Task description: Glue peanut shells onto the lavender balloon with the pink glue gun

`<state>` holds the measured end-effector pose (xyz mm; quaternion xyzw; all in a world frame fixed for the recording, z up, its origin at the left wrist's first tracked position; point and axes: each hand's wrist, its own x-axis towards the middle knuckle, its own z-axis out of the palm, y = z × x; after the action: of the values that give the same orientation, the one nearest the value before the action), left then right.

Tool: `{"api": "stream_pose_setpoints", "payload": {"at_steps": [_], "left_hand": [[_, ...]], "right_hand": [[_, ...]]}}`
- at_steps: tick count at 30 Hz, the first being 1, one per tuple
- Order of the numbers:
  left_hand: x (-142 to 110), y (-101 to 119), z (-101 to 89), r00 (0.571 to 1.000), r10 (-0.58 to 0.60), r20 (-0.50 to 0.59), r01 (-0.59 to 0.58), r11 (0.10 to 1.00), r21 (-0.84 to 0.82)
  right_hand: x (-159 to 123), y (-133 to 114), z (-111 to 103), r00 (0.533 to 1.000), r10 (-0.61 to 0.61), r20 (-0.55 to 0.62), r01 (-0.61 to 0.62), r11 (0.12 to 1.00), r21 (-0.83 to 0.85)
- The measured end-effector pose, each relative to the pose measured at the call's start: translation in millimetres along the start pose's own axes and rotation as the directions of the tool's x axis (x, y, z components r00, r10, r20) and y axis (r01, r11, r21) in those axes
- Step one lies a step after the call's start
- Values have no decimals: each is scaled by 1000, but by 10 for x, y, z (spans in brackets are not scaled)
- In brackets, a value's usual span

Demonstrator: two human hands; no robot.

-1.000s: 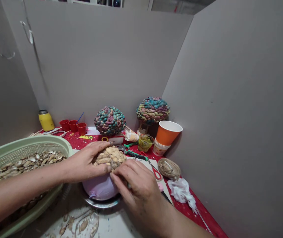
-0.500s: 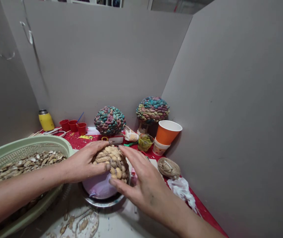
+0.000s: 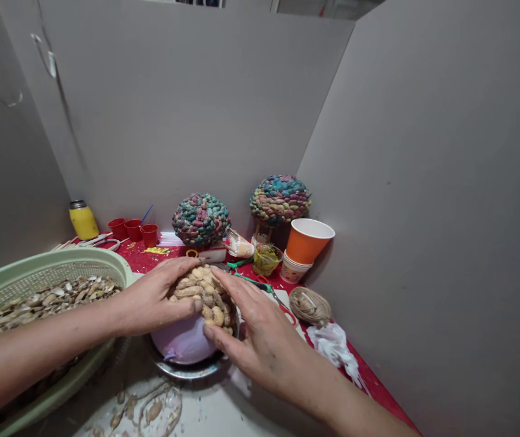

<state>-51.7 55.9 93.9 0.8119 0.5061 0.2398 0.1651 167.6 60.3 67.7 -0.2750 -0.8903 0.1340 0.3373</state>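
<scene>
A lilac balloon (image 3: 182,341) rests in a shallow metal bowl (image 3: 191,371), its knot facing me. Peanut shells (image 3: 209,292) cover its top and far side in a tight layer, while the near side is bare. My left hand (image 3: 162,298) curves round the shells from the left, thumb lying across their lower edge. From the right, my right hand (image 3: 260,325) presses its fingers to the shells, with the thumb at the border of shells and balloon. Both palms hide the sides of the ball.
At left stands a green basket (image 3: 125,267) of loose shells. Behind are two painted shell balls (image 3: 201,220), red cups (image 3: 133,230), a yellow jar (image 3: 84,222) and an orange paper cup (image 3: 307,243). Scissors (image 3: 287,312), twine (image 3: 309,305) and a crumpled white plastic bag (image 3: 335,349) lie at right.
My right hand has shifted slightly, its fingertips a little further left over the shells, and the scissors beyond it show more. My left hand stays in place.
</scene>
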Motion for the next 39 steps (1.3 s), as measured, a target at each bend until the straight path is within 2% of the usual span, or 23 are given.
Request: {"api": "stream_pose_setpoints", "payload": {"at_steps": [9, 27, 39], "left_hand": [[-30, -91, 6, 999, 38, 31, -39, 999, 30], [-23, -52, -3, 998, 38, 40, -40, 999, 33], [-19, -15, -7, 1000, 9, 22, -10, 1000, 21]], "right_hand": [[-8, 10, 11, 1000, 21, 20, -21, 1000, -12], [7, -11, 1, 996, 80, 37, -80, 997, -12], [56, 8, -146, 987, 104, 120, -120, 983, 141]]}}
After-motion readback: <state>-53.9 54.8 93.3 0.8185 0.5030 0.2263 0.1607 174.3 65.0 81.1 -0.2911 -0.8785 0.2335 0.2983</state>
